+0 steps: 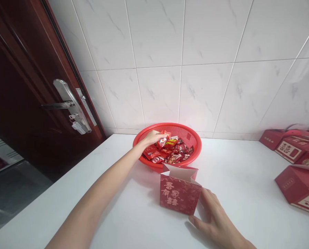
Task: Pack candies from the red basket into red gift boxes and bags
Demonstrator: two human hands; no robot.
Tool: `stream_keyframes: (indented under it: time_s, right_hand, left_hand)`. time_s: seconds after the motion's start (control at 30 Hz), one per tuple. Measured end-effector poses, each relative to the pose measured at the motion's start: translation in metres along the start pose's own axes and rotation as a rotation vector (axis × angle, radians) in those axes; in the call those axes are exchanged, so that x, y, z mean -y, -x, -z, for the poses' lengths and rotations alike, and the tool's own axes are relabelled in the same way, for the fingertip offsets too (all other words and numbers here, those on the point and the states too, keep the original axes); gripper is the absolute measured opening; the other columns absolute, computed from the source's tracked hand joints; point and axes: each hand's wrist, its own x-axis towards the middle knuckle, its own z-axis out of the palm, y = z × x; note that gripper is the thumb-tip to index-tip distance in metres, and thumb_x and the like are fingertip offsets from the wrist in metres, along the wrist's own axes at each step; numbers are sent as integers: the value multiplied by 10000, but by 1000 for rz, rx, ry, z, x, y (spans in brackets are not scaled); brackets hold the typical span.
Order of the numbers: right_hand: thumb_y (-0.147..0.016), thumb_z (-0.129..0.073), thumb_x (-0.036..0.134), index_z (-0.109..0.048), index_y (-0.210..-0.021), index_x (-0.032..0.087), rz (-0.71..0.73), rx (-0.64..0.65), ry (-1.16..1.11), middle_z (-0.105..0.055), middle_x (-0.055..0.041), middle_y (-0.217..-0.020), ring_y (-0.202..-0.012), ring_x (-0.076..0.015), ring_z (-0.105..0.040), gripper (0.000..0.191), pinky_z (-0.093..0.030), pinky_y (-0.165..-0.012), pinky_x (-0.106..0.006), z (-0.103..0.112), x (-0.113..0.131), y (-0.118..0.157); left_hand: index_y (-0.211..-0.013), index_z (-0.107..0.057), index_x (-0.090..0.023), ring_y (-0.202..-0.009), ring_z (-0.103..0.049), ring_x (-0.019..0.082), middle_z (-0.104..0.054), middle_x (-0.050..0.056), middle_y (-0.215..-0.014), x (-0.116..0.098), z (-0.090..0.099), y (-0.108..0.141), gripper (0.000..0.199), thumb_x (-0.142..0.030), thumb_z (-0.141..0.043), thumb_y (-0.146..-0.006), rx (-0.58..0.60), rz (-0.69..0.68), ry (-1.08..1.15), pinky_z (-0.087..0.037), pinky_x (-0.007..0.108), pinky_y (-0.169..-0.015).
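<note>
My left hand [153, 137] reaches into a red plastic basket [196, 151] and pinches a red candy packet [161, 141] above the pile. Wrapped candies [179, 151], mostly red and brown, fill the bottom of the basket. In front of the basket an open-topped red paper box [179, 195] with pale Chinese characters stands upright on the white table. My right hand [213, 217] is at the box's right side, with the thumb near its lower corner and the fingers along its side, holding it.
Several red gift boxes [288, 148] with cord handles sit on the right of the white table [139, 221]. A tiled wall [159, 93] rises behind. At the left is a dark red door [19, 83] with a metal handle and keys.
</note>
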Motion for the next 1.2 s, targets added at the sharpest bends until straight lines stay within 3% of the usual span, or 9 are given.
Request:
stream_keyframes:
  time_s: [0.17,0.43,0.57,0.63,0.73,0.8,0.9,1.07,1.2]
  right_hand:
    - [-860,-669,490,-423,-1520,316,10,-8,-11,-568,-106,-1446,-1304,-380,-528,726,-485,-1049,-546,1,1,2]
    - [-869,-658,471,-393,-1530,324,-7,18,-21,-526,-105,-1484,-1339,-381,-485,728,-450,-1074,-561,0,2,1]
    - [-868,-657,474,-385,-1530,315,-15,19,-10,-520,-96,-1494,-1346,-372,-477,733,-446,-1079,-549,-1,0,1]
    - [-873,-653,472,-380,-1528,325,-15,21,-9,-510,-86,-1503,-1354,-365,-467,725,-439,-1087,-549,-1,0,2]
    - [-882,-643,463,-370,-1529,344,-12,28,-13,-508,-73,-1503,-1354,-356,-465,712,-436,-1088,-548,-1,1,1]
    - [-885,-638,458,-359,-1537,348,-8,28,-15,-516,-75,-1494,-1345,-354,-476,717,-441,-1082,-548,0,2,1]
    - [-884,-635,437,-346,-1545,353,-4,14,-10,-522,-77,-1488,-1337,-353,-488,726,-445,-1078,-548,0,3,1]
    - [-877,-637,486,-367,-1534,360,13,4,-3,-535,-77,-1480,-1329,-364,-503,721,-460,-1065,-563,0,4,1]
    - [-868,-650,477,-406,-1515,329,8,5,11,-536,-93,-1479,-1337,-364,-500,707,-466,-1072,-553,0,3,1]
  left_hand:
    - [-536,-267,-227,-549,-304,123,-280,-33,-559,3,0,2,623,-617,-738,-654,-2,-35,-67,-171,307,-579]
    - [-521,-278,-220,-550,-264,114,-280,-42,-550,5,2,2,645,-656,-737,-649,51,-76,-153,-173,290,-573]
    - [-501,-376,-215,-522,-338,125,-358,-37,-506,8,2,0,517,-566,-709,-686,45,-79,-166,-240,285,-553]
    - [-529,-490,-202,-539,-429,148,-474,-11,-529,9,2,-1,384,-479,-684,-711,39,-85,-170,-312,287,-559]
    - [-721,-664,-176,-731,-606,196,-706,58,-811,7,2,-2,147,-321,-636,-727,23,-121,-173,-444,279,-665]
    - [-892,-714,-161,-885,-657,208,-744,94,-1053,5,1,-2,215,-232,-581,-740,21,-139,-183,-492,271,-756]
    - [-1063,-720,-130,-942,-683,203,-727,122,-1201,3,-1,-3,382,-146,-485,-762,38,-146,-231,-529,277,-806]
    - [-1064,-740,-146,-967,-708,187,-767,78,-1114,5,-3,-4,461,-43,-476,-700,82,-138,-405,-548,247,-833]
    - [-996,-762,-156,-1072,-677,263,-758,109,-1110,-1,-2,1,429,-5,-522,-674,66,-148,-624,-523,313,-906]
